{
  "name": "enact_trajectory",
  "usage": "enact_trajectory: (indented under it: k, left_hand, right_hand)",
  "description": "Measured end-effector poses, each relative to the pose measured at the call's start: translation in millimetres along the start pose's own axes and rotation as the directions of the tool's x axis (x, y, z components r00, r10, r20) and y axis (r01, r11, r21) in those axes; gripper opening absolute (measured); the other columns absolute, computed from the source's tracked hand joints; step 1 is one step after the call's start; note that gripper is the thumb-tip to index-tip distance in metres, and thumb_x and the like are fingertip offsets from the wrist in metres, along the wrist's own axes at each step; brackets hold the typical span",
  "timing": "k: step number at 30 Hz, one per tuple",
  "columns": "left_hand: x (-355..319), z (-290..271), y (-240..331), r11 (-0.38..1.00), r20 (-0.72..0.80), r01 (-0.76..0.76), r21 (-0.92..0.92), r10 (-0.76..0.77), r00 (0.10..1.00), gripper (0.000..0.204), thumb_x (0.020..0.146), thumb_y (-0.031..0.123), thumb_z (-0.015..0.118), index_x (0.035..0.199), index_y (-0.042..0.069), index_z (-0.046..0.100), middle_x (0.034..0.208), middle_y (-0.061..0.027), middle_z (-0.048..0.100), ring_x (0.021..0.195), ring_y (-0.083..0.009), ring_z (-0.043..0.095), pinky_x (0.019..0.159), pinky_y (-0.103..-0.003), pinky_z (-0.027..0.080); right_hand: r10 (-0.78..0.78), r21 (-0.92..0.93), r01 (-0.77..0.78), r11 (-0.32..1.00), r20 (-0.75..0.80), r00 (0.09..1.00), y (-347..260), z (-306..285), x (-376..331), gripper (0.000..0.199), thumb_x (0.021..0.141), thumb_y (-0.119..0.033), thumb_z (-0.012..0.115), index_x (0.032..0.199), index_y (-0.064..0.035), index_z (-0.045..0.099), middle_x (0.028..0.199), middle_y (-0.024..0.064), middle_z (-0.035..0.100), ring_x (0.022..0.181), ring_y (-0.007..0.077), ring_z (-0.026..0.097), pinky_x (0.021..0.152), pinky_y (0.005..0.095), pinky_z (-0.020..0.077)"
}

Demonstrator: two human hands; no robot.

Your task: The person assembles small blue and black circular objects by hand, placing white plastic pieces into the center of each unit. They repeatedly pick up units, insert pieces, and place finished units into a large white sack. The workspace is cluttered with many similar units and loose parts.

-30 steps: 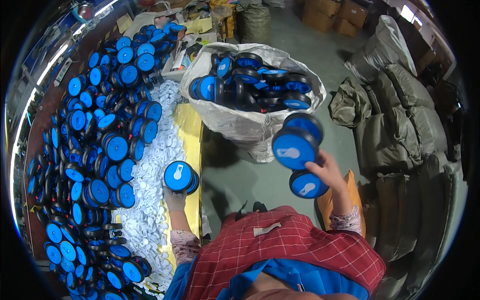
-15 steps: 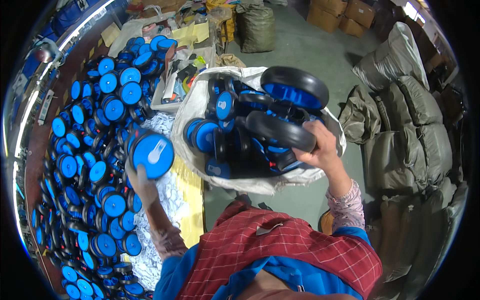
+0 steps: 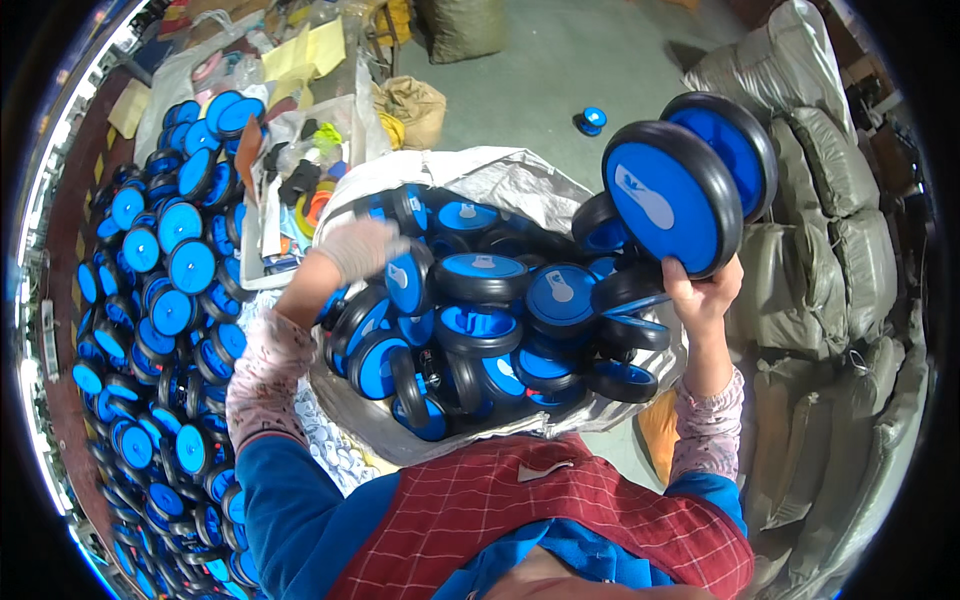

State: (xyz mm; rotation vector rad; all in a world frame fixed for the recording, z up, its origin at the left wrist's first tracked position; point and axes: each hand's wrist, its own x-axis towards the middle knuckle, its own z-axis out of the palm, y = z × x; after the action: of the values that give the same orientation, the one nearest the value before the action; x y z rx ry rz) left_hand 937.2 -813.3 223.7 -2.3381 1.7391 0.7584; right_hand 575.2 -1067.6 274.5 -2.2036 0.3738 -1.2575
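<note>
My right hand (image 3: 705, 290) is closed on the lower rim of a double wheel (image 3: 655, 200) with black tyres and blue discs, raised over the right side of a white woven sack (image 3: 520, 170). A pale grey mark shows on its near disc. Several similar wheels (image 3: 565, 295) fill the sack, lying at different angles. Over the sack's left side is my left hand (image 3: 360, 250), pale and smeared by motion. It is close to an upright blue-disc wheel (image 3: 403, 285); its fingers are too blurred to show a grip.
A large heap of the same wheels (image 3: 170, 310) covers the left side. Behind the sack's left edge stands a plastic bin (image 3: 255, 230) with colourful small parts. One small blue wheel (image 3: 592, 120) lies on the floor. Full grey-green sacks (image 3: 840, 240) are stacked along the right.
My left hand has moved from beside the heap, where it held a wheel, to over the sack. My right hand has lifted a double wheel up and right. The view has shifted.
</note>
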Motion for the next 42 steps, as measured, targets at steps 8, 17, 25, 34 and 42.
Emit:
enact_trajectory:
  k: [8, 17, 25, 34, 42]
  left_hand:
    - [246, 18, -11, 0.940, -0.489, -0.061, 0.337, 0.230, 0.842, 0.036, 0.090, 0.031, 0.062, 0.114, 0.005, 0.066, 0.122, -0.0184, 0.065, 0.113, -0.0333, 0.064, 0.094, -0.042, 0.052]
    - [229, -137, -88, 0.902, -0.625, 0.085, 0.423, 0.223, 0.748, 0.023, 0.089, 0.009, 0.050, 0.108, 0.011, 0.062, 0.099, -0.0151, 0.069, 0.091, -0.0359, 0.067, 0.076, -0.045, 0.054]
    - [187, -117, -45, 0.957, -0.597, 0.122, 0.263, 0.062, 0.800, 0.027, 0.092, 0.019, 0.053, 0.116, 0.010, 0.059, 0.107, -0.0164, 0.067, 0.099, -0.0372, 0.064, 0.085, -0.047, 0.051]
    - [-21, -21, -57, 0.936, -0.622, -0.165, -0.312, -0.070, 0.780, 0.033, 0.092, 0.020, 0.063, 0.122, 0.006, 0.060, 0.112, -0.0155, 0.063, 0.103, -0.0290, 0.063, 0.089, -0.036, 0.049]
    - [-235, 161, 32, 0.575, -0.590, -0.136, -0.807, -0.776, 0.224, 0.017, 0.095, 0.000, 0.058, 0.111, 0.000, 0.063, 0.105, -0.0075, 0.066, 0.092, -0.0141, 0.063, 0.086, -0.028, 0.051]
  right_hand:
    - [-0.380, -0.132, 0.376, 0.917, -0.005, 0.925, 20, 68, 43, 0.057, 0.066, -0.035, 0.087, 0.105, -0.0016, 0.063, 0.093, 0.0136, 0.068, 0.074, 0.0271, 0.067, 0.064, 0.0347, 0.0546]
    - [-0.320, 0.022, 0.502, 0.864, 0.794, 0.516, 68, 220, 34, 0.026, 0.079, -0.026, 0.068, 0.098, -0.0110, 0.057, 0.105, 0.0094, 0.063, 0.088, 0.0303, 0.066, 0.070, 0.0414, 0.0561]
    - [0.284, -0.554, 0.350, 0.756, 0.758, 0.587, 186, 271, 45, 0.063, 0.078, -0.041, 0.076, 0.129, -0.0093, 0.057, 0.133, 0.0119, 0.056, 0.126, 0.0311, 0.052, 0.102, 0.0445, 0.0442]
    - [-0.003, -0.271, 0.264, 0.926, 0.692, 0.722, 131, 151, 109, 0.040, 0.085, -0.018, 0.071, 0.123, -0.0092, 0.060, 0.115, 0.0154, 0.064, 0.104, 0.0359, 0.064, 0.089, 0.0414, 0.0526]
    - [-0.062, -0.101, 0.183, 0.978, 0.699, 0.713, 42, 126, 95, 0.031, 0.087, -0.013, 0.068, 0.118, -0.0092, 0.064, 0.111, 0.0131, 0.065, 0.097, 0.0285, 0.068, 0.084, 0.0382, 0.0541]
